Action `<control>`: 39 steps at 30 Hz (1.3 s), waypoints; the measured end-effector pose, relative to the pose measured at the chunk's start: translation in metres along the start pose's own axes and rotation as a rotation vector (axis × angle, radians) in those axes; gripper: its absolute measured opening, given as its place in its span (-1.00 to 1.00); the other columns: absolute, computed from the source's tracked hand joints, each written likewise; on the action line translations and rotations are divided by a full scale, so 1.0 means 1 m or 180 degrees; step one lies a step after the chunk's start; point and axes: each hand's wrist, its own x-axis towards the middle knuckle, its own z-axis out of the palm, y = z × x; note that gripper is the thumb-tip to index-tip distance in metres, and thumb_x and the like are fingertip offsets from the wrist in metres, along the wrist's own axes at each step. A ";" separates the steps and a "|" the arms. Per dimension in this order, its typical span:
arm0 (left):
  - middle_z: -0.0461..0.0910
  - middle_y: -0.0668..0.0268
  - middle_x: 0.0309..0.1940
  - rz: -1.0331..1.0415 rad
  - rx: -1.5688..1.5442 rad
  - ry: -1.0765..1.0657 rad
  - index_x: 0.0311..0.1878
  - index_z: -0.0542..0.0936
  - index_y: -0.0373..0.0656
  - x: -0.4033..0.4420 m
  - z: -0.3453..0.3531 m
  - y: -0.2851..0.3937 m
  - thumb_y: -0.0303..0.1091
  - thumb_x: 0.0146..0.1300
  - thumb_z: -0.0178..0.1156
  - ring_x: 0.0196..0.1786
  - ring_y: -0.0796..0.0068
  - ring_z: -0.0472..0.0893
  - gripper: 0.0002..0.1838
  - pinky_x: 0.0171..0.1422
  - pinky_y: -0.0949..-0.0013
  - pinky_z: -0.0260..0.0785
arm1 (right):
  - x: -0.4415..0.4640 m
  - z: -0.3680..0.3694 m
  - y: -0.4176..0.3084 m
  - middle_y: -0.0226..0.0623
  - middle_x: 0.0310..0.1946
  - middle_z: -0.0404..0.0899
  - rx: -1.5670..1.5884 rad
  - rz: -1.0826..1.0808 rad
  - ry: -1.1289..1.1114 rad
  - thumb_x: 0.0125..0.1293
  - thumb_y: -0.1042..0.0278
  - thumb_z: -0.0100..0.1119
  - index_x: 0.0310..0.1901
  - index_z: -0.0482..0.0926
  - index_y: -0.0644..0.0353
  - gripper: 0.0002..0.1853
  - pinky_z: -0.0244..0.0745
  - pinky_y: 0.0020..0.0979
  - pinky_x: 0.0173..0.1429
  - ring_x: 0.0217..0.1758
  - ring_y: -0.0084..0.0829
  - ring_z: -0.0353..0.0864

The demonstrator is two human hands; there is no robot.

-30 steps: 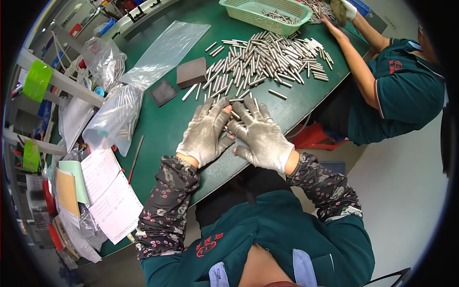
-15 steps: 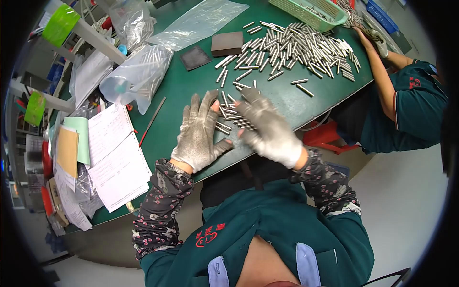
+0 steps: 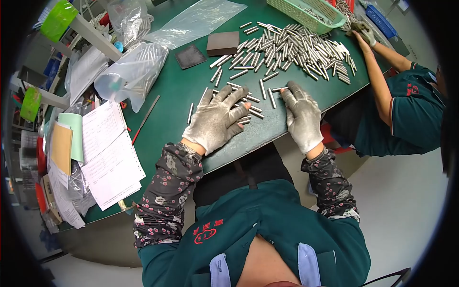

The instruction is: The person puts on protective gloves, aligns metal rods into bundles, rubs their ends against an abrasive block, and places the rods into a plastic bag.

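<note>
My left hand [image 3: 214,118], in a grey-stained white glove with bare fingertips, lies open with fingers spread over a small group of metal pins [image 3: 255,113]. Part of that group is hidden under the palm. My right hand [image 3: 304,115], gloved the same way, rests open near the table's front edge, fingers stretched forward. Its fingertips touch or almost touch one short pin [image 3: 278,89]. Two more pins [image 3: 262,89] lie between the hands. Beyond them spreads a large heap of shiny metal pins [image 3: 291,50].
A dark block [image 3: 223,43] and a thin black plate [image 3: 191,57] sit left of the heap. A green basket [image 3: 311,16] stands behind it. Papers [image 3: 112,158], a thin rod [image 3: 146,119] and plastic bags [image 3: 138,71] lie left. A co-worker's arm [image 3: 377,71] reaches in at right.
My right hand has moved right, away from the left hand. My left hand has shifted right and now covers part of the small group of pins, which lie more scattered.
</note>
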 end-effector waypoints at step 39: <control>0.46 0.19 0.22 -0.1963 -0.0078 0.0722 -0.24 0.72 -0.25 -0.048 -0.012 0.052 -0.22 0.05 0.37 0.50 -0.05 0.19 -0.70 0.56 -0.26 -0.09 | -0.002 -0.003 -0.090 -0.13 -0.26 0.58 0.0869 -0.0363 -0.0628 0.04 0.53 0.19 -0.07 0.59 0.21 -0.66 0.51 -0.07 -0.05 -0.15 -0.04 0.59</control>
